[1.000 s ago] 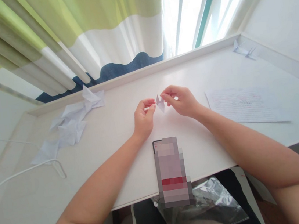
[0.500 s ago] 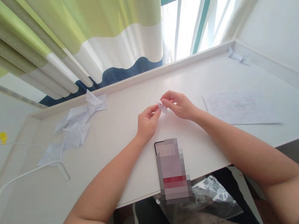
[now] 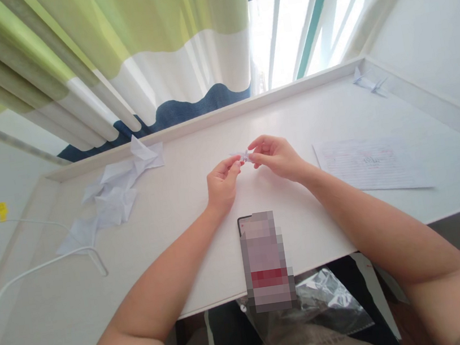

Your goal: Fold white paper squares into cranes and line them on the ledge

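A small folded piece of white paper (image 3: 244, 157) hangs just above the white desk (image 3: 184, 213), pinched from both sides. My left hand (image 3: 222, 183) grips its left end between thumb and fingers. My right hand (image 3: 274, 156) pinches its right end, fingers curled. Most of the paper is hidden between my fingertips. A phone (image 3: 265, 259) lies face up on the desk near the front edge, just below my hands.
Several crumpled and folded white papers (image 3: 115, 191) lie at the left. A lined sheet (image 3: 368, 164) lies at the right. A small folded paper figure (image 3: 367, 83) sits in the far right corner. A white cable (image 3: 38, 268) runs at the left; a curtain (image 3: 132, 55) hangs behind.
The paper, earlier held upright with a point hanging down, is now turned flatter and squeezed between my fingertips. My hands have drawn closer together.
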The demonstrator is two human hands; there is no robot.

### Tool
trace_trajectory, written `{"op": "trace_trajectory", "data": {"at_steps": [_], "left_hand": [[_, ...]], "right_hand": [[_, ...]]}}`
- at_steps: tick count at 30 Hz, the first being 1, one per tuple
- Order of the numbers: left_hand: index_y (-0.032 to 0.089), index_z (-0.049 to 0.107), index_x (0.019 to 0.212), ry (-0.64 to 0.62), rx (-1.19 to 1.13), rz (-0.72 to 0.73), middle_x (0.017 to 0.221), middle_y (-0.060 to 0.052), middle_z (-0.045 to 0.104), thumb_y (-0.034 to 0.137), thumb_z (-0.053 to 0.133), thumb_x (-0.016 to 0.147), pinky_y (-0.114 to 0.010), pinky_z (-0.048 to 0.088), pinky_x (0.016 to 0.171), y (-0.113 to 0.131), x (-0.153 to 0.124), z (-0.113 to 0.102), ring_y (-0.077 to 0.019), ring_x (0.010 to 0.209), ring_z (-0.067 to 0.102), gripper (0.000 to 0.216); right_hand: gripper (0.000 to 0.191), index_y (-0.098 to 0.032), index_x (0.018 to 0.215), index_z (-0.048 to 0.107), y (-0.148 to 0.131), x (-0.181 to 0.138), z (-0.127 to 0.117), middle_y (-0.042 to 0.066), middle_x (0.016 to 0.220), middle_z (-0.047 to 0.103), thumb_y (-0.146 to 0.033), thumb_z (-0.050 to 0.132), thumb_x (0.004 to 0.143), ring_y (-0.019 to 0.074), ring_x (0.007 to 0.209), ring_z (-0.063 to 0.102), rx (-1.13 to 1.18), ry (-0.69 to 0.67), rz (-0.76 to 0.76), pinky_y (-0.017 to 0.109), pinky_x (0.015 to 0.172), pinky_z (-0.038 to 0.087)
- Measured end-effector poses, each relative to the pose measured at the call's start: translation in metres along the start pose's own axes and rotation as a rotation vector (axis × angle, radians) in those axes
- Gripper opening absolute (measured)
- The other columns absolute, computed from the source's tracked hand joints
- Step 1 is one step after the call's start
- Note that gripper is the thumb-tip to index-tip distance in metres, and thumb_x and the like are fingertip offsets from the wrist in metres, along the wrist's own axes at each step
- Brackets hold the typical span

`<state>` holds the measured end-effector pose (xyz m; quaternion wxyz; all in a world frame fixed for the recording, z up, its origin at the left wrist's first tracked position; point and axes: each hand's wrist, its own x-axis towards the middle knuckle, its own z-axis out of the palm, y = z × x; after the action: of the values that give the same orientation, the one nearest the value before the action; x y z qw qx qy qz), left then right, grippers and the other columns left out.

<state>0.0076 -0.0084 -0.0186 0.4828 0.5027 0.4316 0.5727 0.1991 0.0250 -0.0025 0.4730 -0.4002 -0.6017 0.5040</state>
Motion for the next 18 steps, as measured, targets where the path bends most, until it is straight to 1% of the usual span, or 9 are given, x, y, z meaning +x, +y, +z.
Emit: {"op": "trace_trajectory", "data": {"at_steps": [3, 7, 9, 11, 12, 15, 16, 17, 18], "left_hand": [[0.021, 0.082, 0.102, 0.001, 0.008, -0.013, 0.103, -0.006, 0.083, 0.037, 0.084, 0.087, -0.034, 0.06, 0.09, -0.001, 0.001, 0.0, -0.019, 0.1, 0.076, 0.022], [0.02, 0.081, 0.097, 0.029, 0.014, -0.038, 0.098, -0.005, 0.081, 0.034, 0.083, 0.086, -0.032, 0.059, 0.087, -0.002, 0.002, 0.0, -0.0175, 0.094, 0.075, 0.018], [0.02, 0.081, 0.095, 0.034, 0.013, -0.049, 0.096, -0.005, 0.081, 0.033, 0.082, 0.085, -0.032, 0.059, 0.086, -0.002, 0.002, 0.001, -0.0176, 0.093, 0.075, 0.016], [0.02, 0.081, 0.094, 0.025, 0.015, -0.056, 0.093, -0.004, 0.081, 0.032, 0.082, 0.084, -0.032, 0.058, 0.085, 0.0, 0.002, 0.001, -0.0176, 0.091, 0.074, 0.016], [0.02, 0.081, 0.093, 0.018, 0.018, -0.059, 0.092, -0.004, 0.081, 0.033, 0.082, 0.083, -0.032, 0.058, 0.085, 0.001, 0.003, 0.001, -0.0175, 0.09, 0.074, 0.016], [0.02, 0.081, 0.091, -0.023, 0.042, -0.075, 0.09, -0.003, 0.081, 0.034, 0.082, 0.081, -0.033, 0.057, 0.085, 0.007, 0.006, 0.0, -0.017, 0.088, 0.073, 0.017], [0.02, 0.08, 0.09, -0.05, 0.053, -0.087, 0.089, -0.003, 0.081, 0.033, 0.082, 0.08, -0.033, 0.056, 0.085, 0.009, 0.008, 0.0, -0.0169, 0.087, 0.073, 0.017], [0.02, 0.08, 0.089, -0.092, 0.063, -0.108, 0.088, -0.003, 0.08, 0.034, 0.082, 0.079, -0.033, 0.056, 0.085, 0.013, 0.01, 0.001, -0.017, 0.085, 0.072, 0.017], [0.019, 0.079, 0.089, -0.139, 0.067, -0.136, 0.087, -0.003, 0.08, 0.035, 0.082, 0.079, -0.034, 0.056, 0.085, 0.016, 0.013, 0.003, -0.0173, 0.085, 0.073, 0.018]], "right_hand": [[0.034, -0.021, 0.1, 0.071, -0.003, -0.001, 0.002, -0.003, 0.073, 0.074, -0.041, 0.089, 0.079, 0.0162, 0.067, 0.072, 0.003, 0.003, 0.014, 0.036, 0.073, 0.06], [0.029, -0.021, 0.098, 0.071, -0.003, -0.001, 0.002, -0.003, 0.072, 0.073, -0.035, 0.086, 0.078, 0.017, 0.067, 0.071, 0.01, 0.024, 0.032, 0.036, 0.073, 0.059], [0.026, -0.021, 0.098, 0.07, -0.002, -0.001, 0.001, -0.002, 0.072, 0.072, -0.034, 0.084, 0.079, 0.0176, 0.068, 0.071, -0.012, 0.024, 0.042, 0.036, 0.073, 0.058], [0.027, -0.022, 0.101, 0.072, -0.003, -0.003, 0.0, -0.001, 0.073, 0.072, -0.036, 0.083, 0.081, 0.0187, 0.071, 0.071, -0.067, -0.009, 0.044, 0.037, 0.074, 0.057], [0.029, -0.022, 0.105, 0.073, -0.004, -0.003, -0.001, 0.0, 0.078, 0.074, -0.037, 0.082, 0.082, 0.0196, 0.075, 0.072, -0.109, -0.029, 0.033, 0.038, 0.077, 0.058], [0.035, -0.025, 0.116, 0.076, -0.011, -0.005, -0.007, 0.006, 0.107, 0.08, -0.038, 0.081, 0.085, 0.0227, 0.098, 0.075, -0.236, -0.1, -0.044, 0.043, 0.092, 0.059], [0.032, -0.025, 0.115, 0.077, -0.015, -0.005, -0.01, 0.007, 0.114, 0.08, -0.038, 0.08, 0.086, 0.0235, 0.104, 0.075, -0.261, -0.127, -0.068, 0.045, 0.097, 0.058], [0.027, -0.025, 0.111, 0.078, -0.019, -0.005, -0.014, 0.007, 0.116, 0.08, -0.04, 0.078, 0.088, 0.024, 0.108, 0.074, -0.277, -0.156, -0.084, 0.047, 0.1, 0.058], [0.023, -0.024, 0.106, 0.079, -0.025, -0.004, -0.018, 0.007, 0.113, 0.081, -0.041, 0.076, 0.091, 0.0242, 0.108, 0.075, -0.289, -0.186, -0.091, 0.048, 0.101, 0.057]]}}
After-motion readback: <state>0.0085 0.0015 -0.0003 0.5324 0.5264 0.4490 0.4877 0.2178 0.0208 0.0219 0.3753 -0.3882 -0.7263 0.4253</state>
